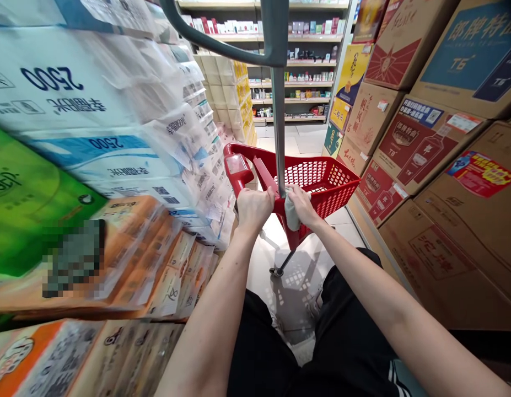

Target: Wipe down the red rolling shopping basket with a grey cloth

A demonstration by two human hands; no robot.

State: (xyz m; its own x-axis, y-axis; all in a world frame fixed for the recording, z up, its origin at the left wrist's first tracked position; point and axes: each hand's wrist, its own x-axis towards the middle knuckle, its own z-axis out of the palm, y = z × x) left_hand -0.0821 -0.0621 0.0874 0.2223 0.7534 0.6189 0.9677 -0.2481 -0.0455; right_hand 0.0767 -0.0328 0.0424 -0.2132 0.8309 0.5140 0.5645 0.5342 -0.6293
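A red plastic shopping cart [338, 190] with a perforated basket stands in front of me in the aisle. Its metal pole [279, 124] rises toward me and ends in a grey looped handle [222, 44] at the top of the view. My left hand [256, 208] is closed around the red frame, just left of the pole's foot. Beside it, right of the pole, my right hand [302, 205] is closed on a pale cloth [292, 212], which lies against the cart's red edge. The fingertips of both hands are partly hidden.
Packs of tissue paper [114, 105] are stacked high on the left, with orange packs [135, 248] below. Cardboard boxes [424, 149] line the right side. At the aisle's far end stand shelves [308, 69] of small goods. A caster [275, 272] rests on the tiled floor.
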